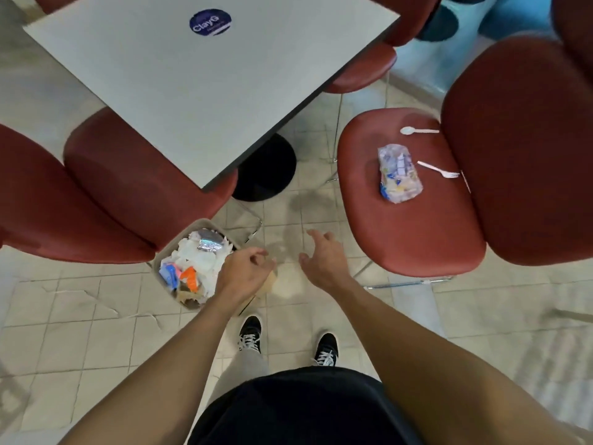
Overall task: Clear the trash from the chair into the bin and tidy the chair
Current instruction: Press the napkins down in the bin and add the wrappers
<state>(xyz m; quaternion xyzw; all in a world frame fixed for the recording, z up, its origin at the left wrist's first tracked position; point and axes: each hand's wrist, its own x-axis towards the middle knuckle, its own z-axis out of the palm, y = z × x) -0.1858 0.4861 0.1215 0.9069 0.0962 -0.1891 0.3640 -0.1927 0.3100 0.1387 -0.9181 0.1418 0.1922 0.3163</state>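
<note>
A red padded chair (410, 232) stands at the right. On its seat lie a crumpled clear plastic wrapper (399, 173), a white plastic spoon (417, 131) and a white plastic fork (438, 170). A small grey bin (200, 223), full of paper and wrappers, stands on the floor at the left of my feet. My left hand (245, 273) hangs over the bin's right edge, fingers loosely curled, holding nothing I can see. My right hand (322, 256) is open over the floor, short of the chair's front edge.
A white table (205, 78) with a blue round sticker (210, 22) stands ahead on a black round base (266, 168). More red chairs (96, 194) surround it at the left and back. The floor is pale tile. My black shoes (250, 334) stand below.
</note>
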